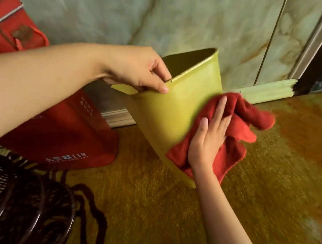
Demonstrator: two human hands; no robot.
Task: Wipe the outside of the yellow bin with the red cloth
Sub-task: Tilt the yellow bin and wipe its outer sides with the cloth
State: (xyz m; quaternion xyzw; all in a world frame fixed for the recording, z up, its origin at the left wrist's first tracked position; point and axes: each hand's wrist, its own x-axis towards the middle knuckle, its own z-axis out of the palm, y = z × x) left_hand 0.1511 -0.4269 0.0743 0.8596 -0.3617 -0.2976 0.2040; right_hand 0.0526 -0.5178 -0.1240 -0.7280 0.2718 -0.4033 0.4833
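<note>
At the far left a red case (9, 26) stands against the wall, with a red bag (71, 132) lying on the floor below it and a dark wire basket (14, 202) in the near left corner. None of these touches the work.

The left hand (139, 70) pinches the near rim of the bin (168, 118), thumb outside and fingers curled over the edge, and holds it tilted so the mouth faces away toward the far wall. The bin stands mid-scene on the orange carpet (270, 173), close to the skirting; its base is hidden behind the cloth and wrist, so whether it rests on the floor or is lifted cannot be told.

To the right, the right hand (210, 135) lies flat and spread on the cloth (234, 133), pressing it against the lower right part of the near wall.

The wiping looks to be under way, not finished. The near face is being covered now; no wet trace or dirt shows, so how much of it is clean cannot be judged. The far side, the left side and the base are probably still to do, which will call for turning the bin.
</note>
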